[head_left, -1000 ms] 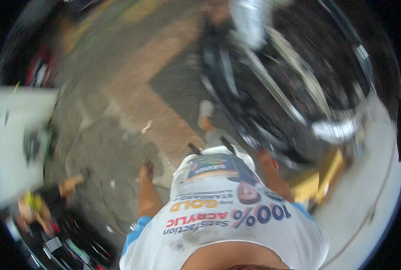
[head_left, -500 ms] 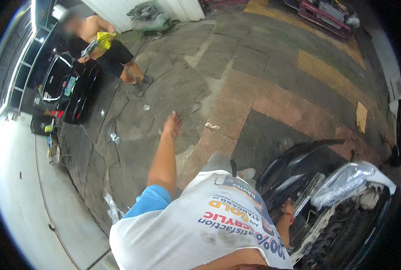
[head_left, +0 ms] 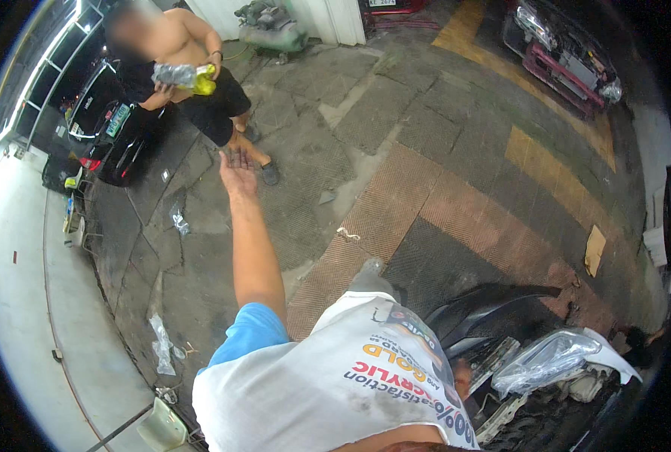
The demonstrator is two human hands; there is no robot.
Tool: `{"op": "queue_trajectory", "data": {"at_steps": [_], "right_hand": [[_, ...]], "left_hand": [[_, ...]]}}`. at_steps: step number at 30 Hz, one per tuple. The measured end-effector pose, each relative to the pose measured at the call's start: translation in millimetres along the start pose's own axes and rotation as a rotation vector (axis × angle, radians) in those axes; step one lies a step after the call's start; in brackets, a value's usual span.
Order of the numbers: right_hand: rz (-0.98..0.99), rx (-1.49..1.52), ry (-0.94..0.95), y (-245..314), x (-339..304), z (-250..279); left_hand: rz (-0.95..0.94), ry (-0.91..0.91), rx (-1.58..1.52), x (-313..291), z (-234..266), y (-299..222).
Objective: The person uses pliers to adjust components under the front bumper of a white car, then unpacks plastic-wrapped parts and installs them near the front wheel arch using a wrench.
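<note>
Reaching out ahead, my left hand (head_left: 239, 173) is open, palm turned up with the fingers spread and nothing in it. Beyond its fingertips stands another person in dark shorts. That person carries a bundle wrapped in grey plastic (head_left: 174, 75) and something bright yellow (head_left: 204, 80), perhaps a cloth or bag. Down at the right, my right hand (head_left: 462, 375) is beside the opened front of a car, mostly covered by my shirt; its fingers do not show clearly. Close to it lies a headlight wrapped in clear plastic (head_left: 550, 358).
A black curved fender or bumper piece (head_left: 475, 309) juts out at the right. A black car (head_left: 113, 120) is parked at the left, and a green air compressor (head_left: 271, 34) stands at the back. Clear plastic scraps (head_left: 164, 346) lie on the floor beside a plastic chair (head_left: 161, 426).
My left hand has stretched forward and left, turning palm up. The other person has come nearer with the wrapped bundle. My right hand is now more hidden by the shirt.
</note>
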State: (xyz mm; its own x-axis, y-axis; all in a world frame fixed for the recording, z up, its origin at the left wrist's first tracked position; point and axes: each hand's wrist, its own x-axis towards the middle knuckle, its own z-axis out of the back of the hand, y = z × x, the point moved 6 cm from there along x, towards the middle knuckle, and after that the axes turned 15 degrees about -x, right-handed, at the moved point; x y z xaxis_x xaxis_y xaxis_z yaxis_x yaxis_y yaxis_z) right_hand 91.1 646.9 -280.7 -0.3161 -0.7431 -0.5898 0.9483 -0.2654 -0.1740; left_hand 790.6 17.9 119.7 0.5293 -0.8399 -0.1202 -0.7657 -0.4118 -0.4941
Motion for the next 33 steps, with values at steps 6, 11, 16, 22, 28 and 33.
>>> {"op": "queue_trajectory", "data": {"at_steps": [6,11,16,22,28,33], "right_hand": [[-0.329,0.892,0.232,52,-20,44],[-0.352,1.014,0.188,66,-6,77],[-0.406,1.186,-0.006,48,20,108],[-0.385,0.791,-0.415,51,5,121],[-0.597,0.915,-0.051,135,-20,160],[-0.791,1.046,0.095,158,-65,116]], "left_hand": [[-0.022,0.048,-0.107,52,-16,-10],[0.057,0.082,-0.113,81,-27,15],[0.112,0.078,-0.111,95,-37,41],[0.269,0.196,-0.113,119,-76,117],[0.337,0.077,0.171,72,-59,113],[0.055,-0.052,-0.24,194,30,56]]}}
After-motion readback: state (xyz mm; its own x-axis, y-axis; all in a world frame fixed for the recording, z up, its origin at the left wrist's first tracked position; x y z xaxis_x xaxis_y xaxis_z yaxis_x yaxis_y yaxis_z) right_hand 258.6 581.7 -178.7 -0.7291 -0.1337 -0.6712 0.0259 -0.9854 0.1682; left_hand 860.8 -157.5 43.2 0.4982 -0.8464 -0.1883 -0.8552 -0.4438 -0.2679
